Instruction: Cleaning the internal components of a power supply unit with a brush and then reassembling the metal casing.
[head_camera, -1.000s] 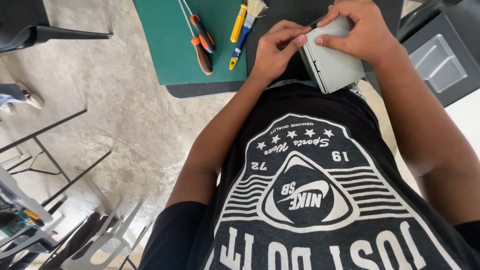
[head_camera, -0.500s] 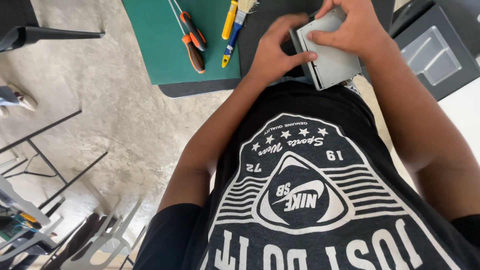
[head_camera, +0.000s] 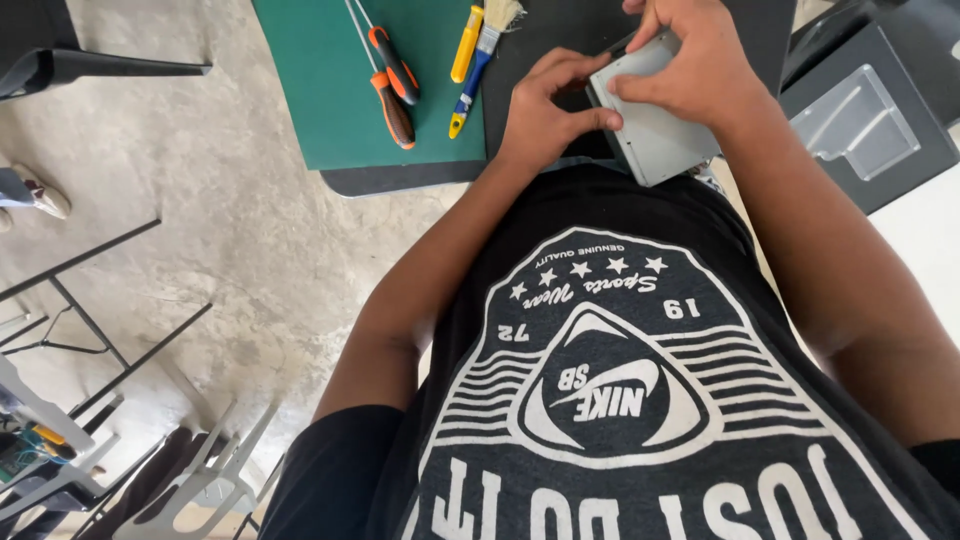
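Both my hands hold a flat grey metal box just above the near edge of a black table, close to my chest. My left hand pinches its left corner with thumb and fingers. From above, my right hand grips the box's top edge. The far end of the box is hidden under my right hand. My black printed T-shirt fills the lower part of the view.
A green mat lies on the table at left, with two orange-and-black screwdrivers, a yellow-handled tool and a blue-and-yellow brush. A dark case with a clear panel stands at right. Chair frames and a concrete floor lie left.
The box stays in both hands. My left fingers have shifted along its left corner and the box has turned slightly; the view has drifted a little.
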